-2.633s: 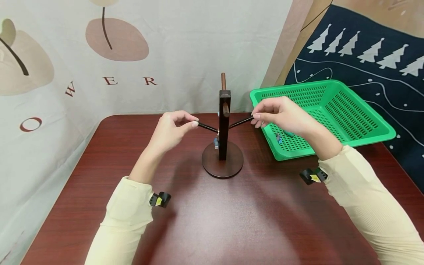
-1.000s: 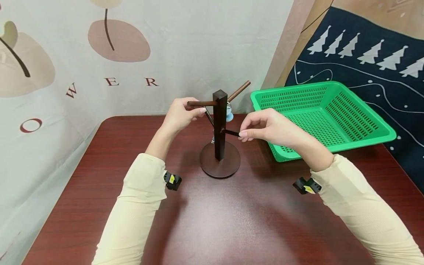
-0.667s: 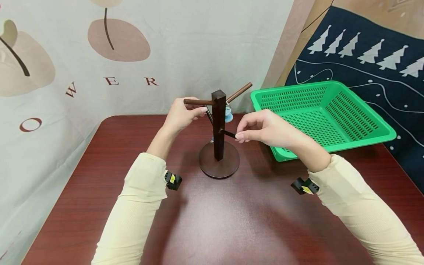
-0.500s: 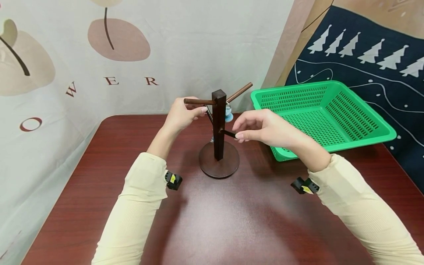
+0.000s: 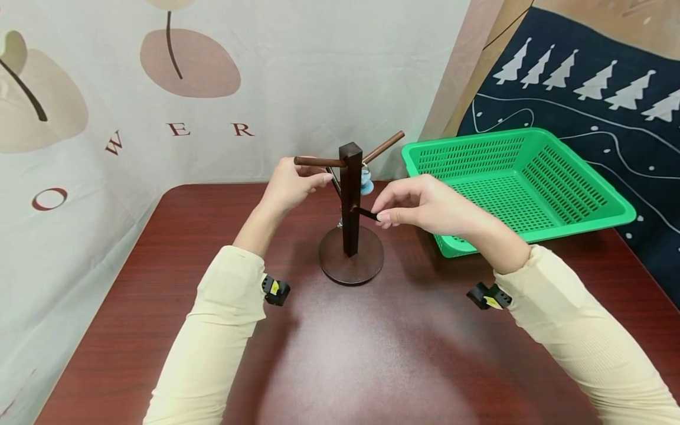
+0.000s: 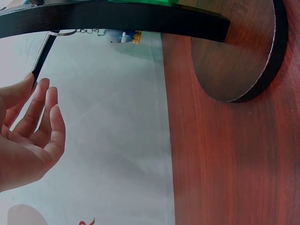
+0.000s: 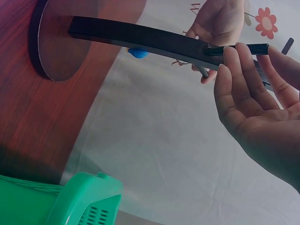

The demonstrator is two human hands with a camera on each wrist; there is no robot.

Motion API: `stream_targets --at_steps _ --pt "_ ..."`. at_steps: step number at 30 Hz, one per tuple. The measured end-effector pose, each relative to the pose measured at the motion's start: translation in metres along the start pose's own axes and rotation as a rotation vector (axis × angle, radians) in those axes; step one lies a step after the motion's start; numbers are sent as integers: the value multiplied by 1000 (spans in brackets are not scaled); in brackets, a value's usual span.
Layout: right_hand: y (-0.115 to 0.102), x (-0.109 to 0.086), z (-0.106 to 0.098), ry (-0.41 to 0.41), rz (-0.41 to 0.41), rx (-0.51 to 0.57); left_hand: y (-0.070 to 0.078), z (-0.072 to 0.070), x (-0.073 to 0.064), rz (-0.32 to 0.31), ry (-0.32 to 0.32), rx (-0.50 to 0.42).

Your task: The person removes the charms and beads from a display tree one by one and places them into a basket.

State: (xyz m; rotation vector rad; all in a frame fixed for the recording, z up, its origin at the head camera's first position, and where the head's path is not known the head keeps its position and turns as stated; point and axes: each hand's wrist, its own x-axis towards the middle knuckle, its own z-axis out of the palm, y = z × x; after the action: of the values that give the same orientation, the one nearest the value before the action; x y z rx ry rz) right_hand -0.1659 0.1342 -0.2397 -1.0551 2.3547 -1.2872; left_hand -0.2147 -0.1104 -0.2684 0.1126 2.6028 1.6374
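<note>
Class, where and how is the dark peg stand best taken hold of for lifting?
Likely by its post, between the lower pegs and round base, from the near side. It stands upright and slim there, suiting a wrap-around grip; the pegs jut outward, and a blue charm hangs beyond it.

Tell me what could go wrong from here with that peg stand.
The left hand pinches the left peg and the right hand the right peg, so an uneven pull might twist or tip the stand. The ring on the left peg carries a small blue figure and could slide off if that peg dips. The right hand overlaps the green basket in the head view and may bump it.
</note>
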Motion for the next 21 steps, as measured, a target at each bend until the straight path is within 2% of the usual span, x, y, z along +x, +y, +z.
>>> stream_targets --at_steps 6,10,16,21 --pt "0 0 1 0 -3 3 2 -7 -3 10 -20 96" --pt "-1 0 1 0 -5 0 6 -18 -10 34 -39 89" --pt "-2 0 1 -1 -4 3 19 -38 -31 62 -59 41" --pt "-2 -1 1 -2 -2 7 34 -50 -55 67 -69 80"
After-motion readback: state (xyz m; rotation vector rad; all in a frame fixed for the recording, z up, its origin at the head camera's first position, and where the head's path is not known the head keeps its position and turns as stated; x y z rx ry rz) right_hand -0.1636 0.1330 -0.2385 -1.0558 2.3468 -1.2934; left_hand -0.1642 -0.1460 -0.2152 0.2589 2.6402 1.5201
